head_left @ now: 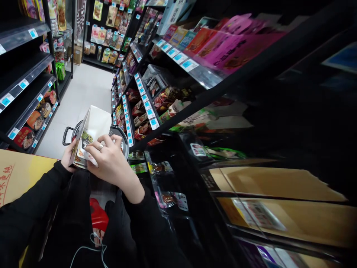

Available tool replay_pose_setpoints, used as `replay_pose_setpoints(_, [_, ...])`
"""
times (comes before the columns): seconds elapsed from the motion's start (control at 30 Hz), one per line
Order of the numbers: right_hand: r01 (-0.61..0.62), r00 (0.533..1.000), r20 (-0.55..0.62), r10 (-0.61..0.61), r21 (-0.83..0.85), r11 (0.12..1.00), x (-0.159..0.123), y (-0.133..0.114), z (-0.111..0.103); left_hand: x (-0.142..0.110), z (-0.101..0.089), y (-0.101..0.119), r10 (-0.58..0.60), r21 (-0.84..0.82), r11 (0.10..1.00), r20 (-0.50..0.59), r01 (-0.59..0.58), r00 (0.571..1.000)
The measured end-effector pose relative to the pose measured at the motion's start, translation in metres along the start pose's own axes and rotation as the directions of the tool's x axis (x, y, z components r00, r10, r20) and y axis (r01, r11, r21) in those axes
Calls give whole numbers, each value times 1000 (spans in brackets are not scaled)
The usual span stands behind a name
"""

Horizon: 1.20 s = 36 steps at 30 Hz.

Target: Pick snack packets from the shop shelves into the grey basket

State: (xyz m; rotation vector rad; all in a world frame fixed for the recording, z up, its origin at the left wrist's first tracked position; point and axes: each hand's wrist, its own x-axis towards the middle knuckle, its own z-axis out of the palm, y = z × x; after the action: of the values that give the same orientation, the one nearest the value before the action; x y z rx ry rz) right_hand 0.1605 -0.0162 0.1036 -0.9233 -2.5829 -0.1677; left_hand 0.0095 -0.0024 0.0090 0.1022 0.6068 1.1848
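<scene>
A small cardboard box (pixel 97 121) with a raised cream-white flap and food pictures printed on it is held in front of me, tilted. My left hand (pixel 67 156) grips its left side, with the fingers partly hidden behind it. Over the box's printed front and lower edge lies my right hand (pixel 110 160), a ring on one finger. Its fingers are bent inward, and what lies under the fingertips is hidden. Beneath the box, a round dark container (pixel 119 134) with a black loop handle shows in part.
Black shelves with price tags (pixel 178 57) and snack packets run along the right. More shelves (pixel 25 83) with round food tubs stand left. A yellow carton (pixel 28 167) sits by my left arm. Below are a red plastic object (pixel 98 216) and a thin white cable (pixel 102 245).
</scene>
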Motion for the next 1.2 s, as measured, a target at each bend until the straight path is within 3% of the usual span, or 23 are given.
replay_pose_setpoints(0.1, [-42, 997, -62, 37, -79, 996, 3, 2, 0, 1, -1, -1, -19, -17, 1000, -22, 19, 1000])
replay_pose_setpoints(0.2, [-170, 970, -191, 152, -76, 983, 10, 16, 4, 3, -4, -3, -5, -11, 1000, 23, 5, 1000])
replay_pose_setpoints(0.27, [-251, 924, -299, 239, 1, 968, 17, 33, 7, 5, -6, -2, -15, 26, 1000, 13, 14, 1000])
replay_pose_setpoints(0.37, [-319, 811, -446, 379, 206, 925, 27, 58, 4, 6, -9, -1, -77, 92, 993, -32, 80, 997])
replay_pose_setpoints(0.47, [-307, 718, -494, 491, 408, 860, 32, 71, -13, 8, -12, 0, -101, 104, 990, -1, 101, 995])
replay_pose_setpoints(0.67, [-201, 645, -484, 591, 639, 743, 29, 77, -40, 6, -9, -1, -64, 71, 995, -47, 67, 997])
replay_pose_setpoints(0.77, [-90, 630, -367, 684, 841, 534, 26, 84, -34, 5, -6, -1, -67, 64, 995, -66, 71, 996])
replay_pose_setpoints(0.87, [162, 669, -174, 722, 983, 86, 21, 88, -22, 3, -4, 1, -74, 72, 995, -23, 75, 997])
replay_pose_setpoints(0.97, [422, 682, -122, 721, 871, -252, 14, 83, -12, 1, -2, 2, -79, 66, 994, -46, 82, 996])
replay_pose_setpoints(1.1, [751, 618, -138, 774, 395, -529, 7, 65, -8, 0, 0, 3, -87, 59, 994, -60, 91, 994])
replay_pose_setpoints(1.17, [797, 592, -143, 793, 250, -550, 5, 58, -8, 1, -2, 3, -77, 57, 995, -32, 79, 996])
replay_pose_setpoints(1.2, [806, 579, -148, 802, 258, -533, 5, 58, -8, 1, -3, 3, -73, 54, 996, -16, 73, 997])
